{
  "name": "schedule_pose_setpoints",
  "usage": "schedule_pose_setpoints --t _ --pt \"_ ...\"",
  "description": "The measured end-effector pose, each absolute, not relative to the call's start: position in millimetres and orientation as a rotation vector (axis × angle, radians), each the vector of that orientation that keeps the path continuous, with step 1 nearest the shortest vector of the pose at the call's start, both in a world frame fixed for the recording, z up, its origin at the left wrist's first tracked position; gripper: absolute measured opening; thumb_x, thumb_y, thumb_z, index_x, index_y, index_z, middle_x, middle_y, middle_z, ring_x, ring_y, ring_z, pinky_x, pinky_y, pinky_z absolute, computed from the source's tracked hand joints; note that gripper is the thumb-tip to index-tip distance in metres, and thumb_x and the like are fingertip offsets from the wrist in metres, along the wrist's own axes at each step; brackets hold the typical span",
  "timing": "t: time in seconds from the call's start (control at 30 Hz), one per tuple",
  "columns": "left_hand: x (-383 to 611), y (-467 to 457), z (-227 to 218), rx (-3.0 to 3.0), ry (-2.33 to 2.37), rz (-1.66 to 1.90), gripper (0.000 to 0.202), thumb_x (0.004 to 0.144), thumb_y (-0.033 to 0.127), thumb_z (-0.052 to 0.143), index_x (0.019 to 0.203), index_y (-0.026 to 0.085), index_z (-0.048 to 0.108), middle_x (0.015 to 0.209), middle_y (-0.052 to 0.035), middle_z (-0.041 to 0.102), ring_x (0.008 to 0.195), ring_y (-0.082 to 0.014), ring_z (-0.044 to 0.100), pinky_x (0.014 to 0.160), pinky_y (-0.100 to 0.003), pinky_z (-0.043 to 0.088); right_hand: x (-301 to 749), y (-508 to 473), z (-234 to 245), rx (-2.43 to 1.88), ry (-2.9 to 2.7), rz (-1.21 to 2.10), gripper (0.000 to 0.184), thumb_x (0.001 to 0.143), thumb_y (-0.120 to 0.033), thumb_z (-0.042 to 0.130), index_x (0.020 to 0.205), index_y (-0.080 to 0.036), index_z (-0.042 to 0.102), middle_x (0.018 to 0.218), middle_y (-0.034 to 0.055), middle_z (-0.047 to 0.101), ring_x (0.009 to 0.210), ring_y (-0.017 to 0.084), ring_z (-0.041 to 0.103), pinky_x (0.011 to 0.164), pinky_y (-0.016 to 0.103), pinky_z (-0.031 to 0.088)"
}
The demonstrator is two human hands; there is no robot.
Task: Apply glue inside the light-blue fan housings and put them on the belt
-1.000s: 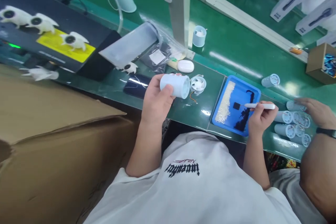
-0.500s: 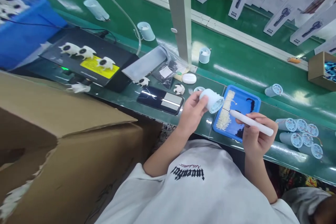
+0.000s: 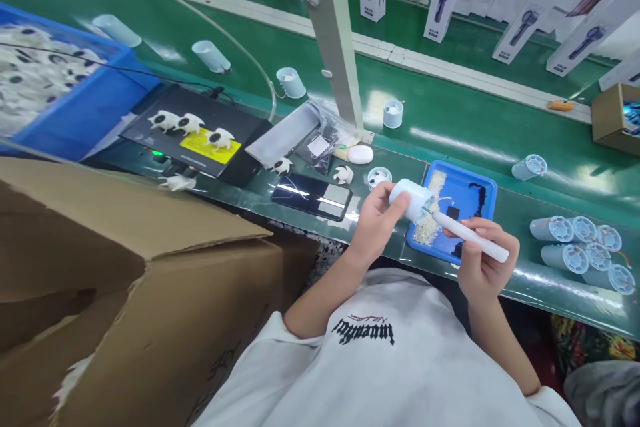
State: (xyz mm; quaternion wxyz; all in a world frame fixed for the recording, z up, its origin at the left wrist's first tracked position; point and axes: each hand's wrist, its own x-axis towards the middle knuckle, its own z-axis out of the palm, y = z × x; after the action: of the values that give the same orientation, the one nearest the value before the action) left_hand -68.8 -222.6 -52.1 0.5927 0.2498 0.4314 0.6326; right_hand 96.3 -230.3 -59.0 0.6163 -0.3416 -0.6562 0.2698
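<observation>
My left hand is closed around a light blue plastic cylinder, its open end tilted toward the right. In my right hand is a white pen-style screwdriver, gripped between thumb and fingers. The thin metal tip meets the cylinder's open end; whether it touches a part inside is too small to tell. Beneath both hands lies a blue tray with small white parts on its left side and tiny black parts on its right.
Several light blue cylinders lie grouped at the right. A phone, a white fan wheel and a white mouse are left of the tray. A black device, a blue bin and a cardboard box stand farther left.
The screwdriver's tip has moved from above the tray's white parts to the cylinder's open end. My left hand has tilted the cylinder slightly, and the camera view has shifted left.
</observation>
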Motion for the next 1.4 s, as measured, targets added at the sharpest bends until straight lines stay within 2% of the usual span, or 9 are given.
schedule_pose_setpoints --t 0.1,0.23,0.53,0.63,0.77,0.93,1.07,1.17,1.4 --pt "-67 -222 -54 0.594 0.999 1.421 0.038 0.071 0.048 0.077 0.078 0.017 0.055 0.074 0.0036 0.053 0.068 -0.0068 0.048 0.062 -0.019 0.042 94 -236 -67 -0.869 -1.530 0.501 0.014 0.090 -0.027 0.062 0.103 -0.026 0.059 0.088 0.0030 0.064 0.081 0.019 0.066 0.061 0.033 0.059" --pt "-61 -214 -54 0.614 1.130 1.679 0.028 0.074 0.032 0.074 0.069 0.018 0.051 0.066 0.0055 0.046 0.061 -0.0059 0.044 0.059 -0.019 0.040 85 -244 -70 -1.077 -1.772 0.651 0.009 0.090 -0.024 0.059 0.098 -0.021 0.062 0.066 -0.0026 0.064 0.049 0.011 0.054 0.046 0.023 0.045" --pt "-40 -235 -16 0.907 0.812 2.117 0.052 0.076 0.043 0.065 0.049 0.017 0.029 0.058 -0.0004 0.033 0.062 -0.0142 0.041 0.060 -0.030 0.049 74 -278 -51 -0.779 -1.894 0.864 0.026 0.098 -0.030 0.038 0.109 -0.020 0.060 0.056 -0.0048 0.051 0.043 0.011 0.042 0.044 0.023 0.039" --pt "-39 -226 -32 1.083 0.921 2.089 0.038 0.079 0.047 0.060 0.061 0.021 0.040 0.071 -0.0007 0.047 0.073 -0.0160 0.049 0.076 -0.035 0.051 71 -276 -51 -0.897 -1.801 0.873 0.028 0.098 -0.029 0.038 0.110 -0.019 0.062 0.060 -0.0037 0.054 0.044 0.010 0.042 0.043 0.022 0.039" --pt "-43 -200 -56 1.302 1.070 1.735 0.035 0.080 0.055 0.058 0.087 0.023 0.050 0.103 -0.0042 0.055 0.098 -0.0189 0.055 0.093 -0.036 0.044 76 -260 -60 -1.123 -1.646 0.907 0.034 0.096 -0.033 0.042 0.115 -0.018 0.065 0.058 -0.0032 0.051 0.046 0.011 0.041 0.045 0.023 0.040" --pt "-46 -141 -46 1.355 1.292 1.067 0.043 0.075 0.047 0.071 0.084 0.023 0.036 0.082 0.0009 0.047 0.074 -0.0134 0.052 0.076 -0.032 0.046 105 -236 -84 -1.401 -1.528 0.998 0.036 0.090 -0.041 0.050 0.109 -0.018 0.069 0.058 -0.0030 0.052 0.050 0.013 0.047 0.048 0.025 0.040" --pt "-30 -60 -43 1.820 1.431 0.906 0.046 0.068 0.023 0.078 0.098 0.021 0.044 0.095 -0.0045 0.050 0.096 -0.0214 0.056 0.092 -0.038 0.044 121 -223 -95 -1.557 -1.367 0.868 0.034 0.084 -0.038 0.054 0.111 -0.019 0.062 0.051 -0.0074 0.048 0.043 0.012 0.043 0.046 0.026 0.038" --pt "-11 -11 -57 2.041 1.568 0.639 0.035 0.071 0.015 0.071 0.102 0.017 0.058 0.124 -0.0158 0.048 0.122 -0.0317 0.047 0.102 -0.043 0.038 123 -218 -99 -1.529 -1.283 0.791 0.023 0.079 -0.038 0.061 0.093 -0.021 0.059 0.053 -0.0080 0.047 0.047 0.012 0.046 0.050 0.026 0.042" --pt "-29 20 -69 2.017 1.716 0.611 0.041 0.096 0.042 0.034 0.116 0.023 0.065 0.134 -0.0132 0.056 0.136 -0.0313 0.038 0.114 -0.055 0.021 129 -221 -110 -1.369 -1.255 0.853 0.031 0.084 -0.052 0.058 0.088 -0.022 0.050 0.070 -0.0020 0.059 0.058 0.014 0.061 0.059 0.030 0.052"
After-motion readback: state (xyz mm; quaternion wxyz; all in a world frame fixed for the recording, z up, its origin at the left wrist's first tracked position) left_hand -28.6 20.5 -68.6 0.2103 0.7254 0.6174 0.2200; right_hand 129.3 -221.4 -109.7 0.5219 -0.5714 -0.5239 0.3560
